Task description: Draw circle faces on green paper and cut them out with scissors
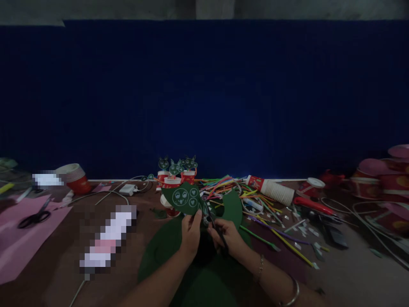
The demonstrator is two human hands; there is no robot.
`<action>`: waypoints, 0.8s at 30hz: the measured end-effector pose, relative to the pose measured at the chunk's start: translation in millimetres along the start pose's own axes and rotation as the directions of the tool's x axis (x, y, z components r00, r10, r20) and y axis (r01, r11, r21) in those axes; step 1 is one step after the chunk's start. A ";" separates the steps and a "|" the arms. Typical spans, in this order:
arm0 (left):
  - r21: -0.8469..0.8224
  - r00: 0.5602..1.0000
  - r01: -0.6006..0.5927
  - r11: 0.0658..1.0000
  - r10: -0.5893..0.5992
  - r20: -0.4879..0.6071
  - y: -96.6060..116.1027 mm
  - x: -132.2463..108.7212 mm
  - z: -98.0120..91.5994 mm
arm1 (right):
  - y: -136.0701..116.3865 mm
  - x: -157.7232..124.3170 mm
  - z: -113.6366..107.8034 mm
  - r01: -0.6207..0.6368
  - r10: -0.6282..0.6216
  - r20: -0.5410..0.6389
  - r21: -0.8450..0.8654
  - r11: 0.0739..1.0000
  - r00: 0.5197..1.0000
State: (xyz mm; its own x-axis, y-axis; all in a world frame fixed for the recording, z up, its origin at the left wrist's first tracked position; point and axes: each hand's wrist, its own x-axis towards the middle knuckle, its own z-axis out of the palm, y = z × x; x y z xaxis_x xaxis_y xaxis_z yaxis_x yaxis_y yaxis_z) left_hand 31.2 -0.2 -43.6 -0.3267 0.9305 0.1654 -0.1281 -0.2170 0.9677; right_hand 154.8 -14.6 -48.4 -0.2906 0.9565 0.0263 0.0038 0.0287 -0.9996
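Note:
My left hand (191,232) pinches the lower edge of a dark green paper cut-out (185,198) printed with pale face and heart shapes, holding it up over a large green sheet (166,256). Close beside it, my right hand (228,236) grips black scissors (213,219), whose blades meet the cut-out's right edge. Both hands are closed. Just behind stand red paper cups (172,181) topped with green cat-face cut-outs (177,165).
Coloured straws and sticks (223,185) lie scattered right of centre, beside a lying stack of cups (275,189) and a red tool (311,205). Pink paper (19,238) with another pair of black scissors (33,217) lies left. Cables (367,217) and more cups (383,179) sit far right.

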 end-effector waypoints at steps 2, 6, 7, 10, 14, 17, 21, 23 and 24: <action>-0.006 1.000 0.005 1.000 -0.005 0.000 0.7 0.0 0.0 | 0.1 0.2 0.1 -0.005 0.005 -0.003 -0.006 1.000 1.000; -0.015 1.000 0.016 1.000 -0.016 0.003 5.0 -0.6 1.1 | 0.3 0.7 0.9 -0.017 0.017 -0.008 -0.008 1.000 1.000; -0.014 1.000 0.013 1.000 -0.013 0.000 6.0 -0.7 1.3 | 0.3 0.8 1.0 -0.018 0.018 -0.009 -0.006 1.000 1.000; -0.010 1.000 0.002 1.000 -0.002 -0.012 7.2 -0.3 1.0 | 0.7 1.1 0.6 -0.025 0.025 -0.010 -0.006 1.000 1.000; -0.013 1.000 0.013 1.000 -0.013 -0.003 5.1 1.2 -0.6 | 1.3 1.4 -1.0 -0.037 0.036 -0.006 -0.019 0.999 0.999; -0.025 1.000 0.004 1.000 -0.004 0.011 3.3 1.5 -1.6 | 0.5 0.9 -1.4 -0.036 0.036 -0.005 -0.020 0.999 0.999; -0.035 1.000 -0.003 0.999 0.004 0.020 2.5 1.3 -2.0 | -2.6 0.0 -1.0 -0.042 0.042 -0.008 -0.032 0.999 0.999; -0.033 1.000 -0.006 0.999 0.007 0.013 2.7 1.4 -2.0 | -4.0 -0.2 -0.4 -0.050 0.050 -0.012 -0.035 0.998 0.999; -0.031 1.000 -0.013 0.999 0.013 0.016 2.9 1.4 -1.9 | -4.4 -0.3 -0.1 -0.049 0.048 -0.016 -0.036 0.998 0.999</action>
State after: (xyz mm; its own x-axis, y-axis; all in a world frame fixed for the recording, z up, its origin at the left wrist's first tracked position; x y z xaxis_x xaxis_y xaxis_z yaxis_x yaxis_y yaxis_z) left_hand 28.6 0.0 -40.9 -0.3137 0.9320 0.1813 -0.1531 -0.2381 0.9591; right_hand 155.0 -15.0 -43.9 -0.2746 0.9613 -0.0218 0.0526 -0.0077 -0.9986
